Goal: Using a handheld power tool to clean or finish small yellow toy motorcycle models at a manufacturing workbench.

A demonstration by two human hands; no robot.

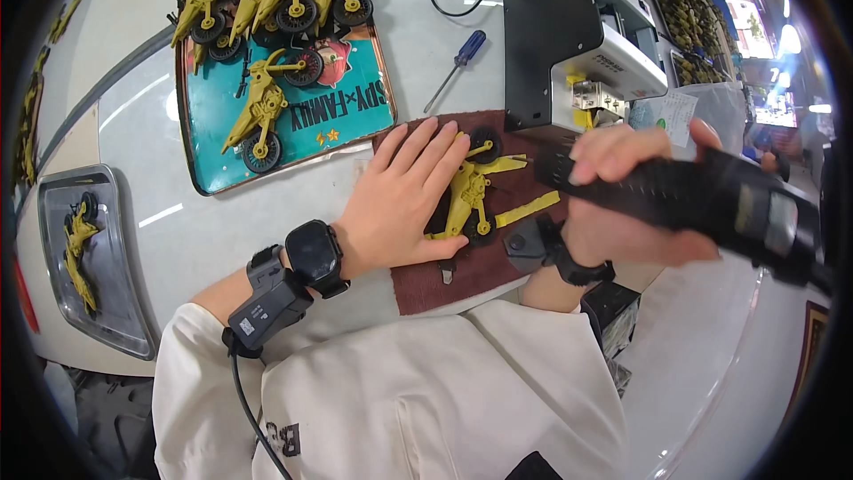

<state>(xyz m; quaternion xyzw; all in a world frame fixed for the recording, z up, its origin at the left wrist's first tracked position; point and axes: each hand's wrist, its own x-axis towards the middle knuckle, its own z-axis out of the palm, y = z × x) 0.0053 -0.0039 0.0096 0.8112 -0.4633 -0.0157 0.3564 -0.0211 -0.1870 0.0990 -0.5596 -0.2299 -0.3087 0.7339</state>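
On a brown cloth (418, 289) lies a yellow toy motorcycle (466, 191) with black wheels. My left hand (404, 187) rests over its left side, fingers stretched out flat, the thumb by its lower end. Part of the toy is hidden beneath the palm. Just to its right sits a yellow strip (527, 210). My right hand (613, 191) is wrapped round a black corded hand tool (675, 196), raised to the right of the toy. The tool's exact kind is not plain, as motion blurs it.
A teal tray (200, 164) at the back holds several yellow toy motorcycles (267, 102). Beside it lies a blue-handled screwdriver (458, 67). A black and white machine (586, 62) stands at back right. At far left, a metal tray (111, 284) carries another toy motorcycle (78, 253).
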